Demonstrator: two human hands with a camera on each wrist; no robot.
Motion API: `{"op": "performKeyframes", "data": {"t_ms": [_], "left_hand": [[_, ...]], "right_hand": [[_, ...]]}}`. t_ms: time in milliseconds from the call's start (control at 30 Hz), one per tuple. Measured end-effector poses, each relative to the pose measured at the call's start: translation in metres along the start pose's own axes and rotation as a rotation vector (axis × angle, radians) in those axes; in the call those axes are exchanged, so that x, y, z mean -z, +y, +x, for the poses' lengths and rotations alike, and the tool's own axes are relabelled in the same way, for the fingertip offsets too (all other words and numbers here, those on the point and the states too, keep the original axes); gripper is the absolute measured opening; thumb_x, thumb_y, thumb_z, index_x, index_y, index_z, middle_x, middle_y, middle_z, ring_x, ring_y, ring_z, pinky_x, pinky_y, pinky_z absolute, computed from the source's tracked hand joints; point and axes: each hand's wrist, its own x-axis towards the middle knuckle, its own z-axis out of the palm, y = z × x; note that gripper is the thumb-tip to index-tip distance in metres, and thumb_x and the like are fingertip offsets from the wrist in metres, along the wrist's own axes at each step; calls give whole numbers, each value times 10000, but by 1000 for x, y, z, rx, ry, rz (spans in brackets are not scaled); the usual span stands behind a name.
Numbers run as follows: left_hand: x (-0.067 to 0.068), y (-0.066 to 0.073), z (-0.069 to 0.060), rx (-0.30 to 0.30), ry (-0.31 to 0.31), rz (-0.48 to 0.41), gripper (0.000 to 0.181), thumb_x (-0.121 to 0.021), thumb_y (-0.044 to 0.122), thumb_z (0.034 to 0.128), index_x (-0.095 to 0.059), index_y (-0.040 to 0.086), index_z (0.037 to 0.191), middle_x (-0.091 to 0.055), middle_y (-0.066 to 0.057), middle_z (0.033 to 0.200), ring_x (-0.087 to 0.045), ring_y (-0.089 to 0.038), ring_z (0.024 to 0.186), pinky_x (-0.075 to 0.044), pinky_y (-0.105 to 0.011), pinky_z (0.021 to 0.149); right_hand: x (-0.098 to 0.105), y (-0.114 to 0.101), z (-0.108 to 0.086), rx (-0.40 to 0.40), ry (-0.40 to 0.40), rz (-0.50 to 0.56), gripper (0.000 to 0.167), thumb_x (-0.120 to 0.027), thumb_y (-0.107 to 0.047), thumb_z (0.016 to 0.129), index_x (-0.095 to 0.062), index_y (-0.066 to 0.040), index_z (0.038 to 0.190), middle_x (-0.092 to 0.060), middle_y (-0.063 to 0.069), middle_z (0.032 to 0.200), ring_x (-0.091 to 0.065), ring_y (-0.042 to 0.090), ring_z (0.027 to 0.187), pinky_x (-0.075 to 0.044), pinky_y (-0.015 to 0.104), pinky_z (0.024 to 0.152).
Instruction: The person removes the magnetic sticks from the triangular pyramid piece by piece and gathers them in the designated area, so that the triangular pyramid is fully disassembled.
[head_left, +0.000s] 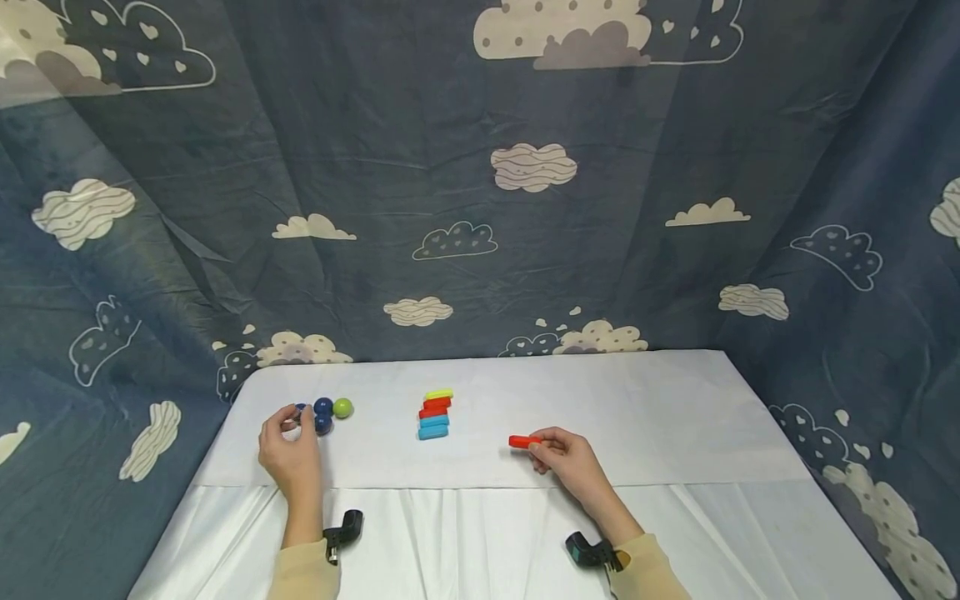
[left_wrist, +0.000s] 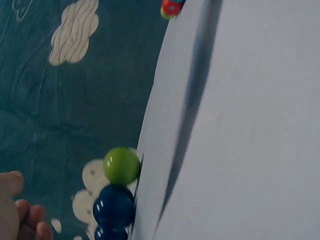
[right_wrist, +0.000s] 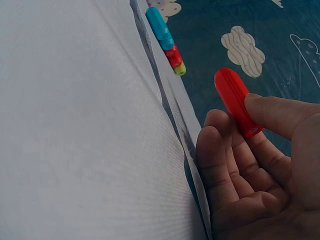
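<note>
My right hand (head_left: 566,462) pinches a red rounded stick (right_wrist: 232,100) between thumb and fingers, above the table. The stick has a groove along its side and a small hole in its end. At the left, my left hand (head_left: 294,454) hovers by several dark blue balls (head_left: 323,406) and a green ball (head_left: 342,407). One blue ball (head_left: 301,407) shows partly between its thumb and fingers. In the left wrist view the fingertips (left_wrist: 35,220) stand apart from the thumb, with no ball seen between them.
A column of similar sticks lies mid-table: a yellow-green stick (head_left: 438,393) farthest, then red sticks (head_left: 433,412), then light blue sticks (head_left: 432,432) nearest. A white cloth covers the table (head_left: 637,400). Behind it hangs a dark cloud-patterned curtain (head_left: 360,167).
</note>
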Motion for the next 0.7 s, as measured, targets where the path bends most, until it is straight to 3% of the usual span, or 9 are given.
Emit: {"op": "performKeyframes", "data": {"t_ms": [133, 267, 367, 533, 700], "left_hand": [[-14, 14, -16, -168, -47, -105, 163, -796, 51, 931, -751, -34, 1062, -726, -219, 990, -609, -305, 925, -427, -348, 882], [-36, 28, -46, -288, -209, -176, 94, -827, 14, 890, -788, 9, 974, -764, -151, 907, -651, -216, 857, -454, -383, 816], [-50, 40, -72, -304, -374, -213, 98, -844, 58, 891, -802, 60, 980, -784, -69, 918, -679, -180, 861, -464, -385, 778], [-67, 56, -116, -285, -663, -261, 188, -874, 144, 880, -803, 138, 1054, -796, 21, 1019, -710, -213, 920, -550, -385, 837], [-75, 63, -143, -268, -905, -226, 312, -889, 149, 860, -788, 143, 1156, -794, 42, 1071, -696, -175, 944, -555, -312, 871]], "right_hand": [[1, 0, 0, -8, 1, -8, 200, -770, -123, 966, -741, -26, 1138, -734, 81, 870, -675, 178, 732, -573, 218, 680], [2, 2, 1, 2, 6, -19, 199, -771, -126, 964, -745, -31, 1136, -736, 80, 867, -676, 174, 724, -572, 221, 675], [2, 2, 1, 3, 1, -14, 198, -768, -129, 967, -744, -31, 1136, -735, 78, 865, -672, 176, 726, -565, 220, 673], [0, -1, -2, 13, -22, 4, 194, -765, -117, 967, -742, -26, 1137, -731, 73, 864, -668, 180, 730, -553, 218, 673], [-3, -4, -6, 44, -44, 30, 201, -765, -119, 967, -742, -28, 1145, -739, 72, 869, -674, 173, 732, -557, 223, 676]]}}
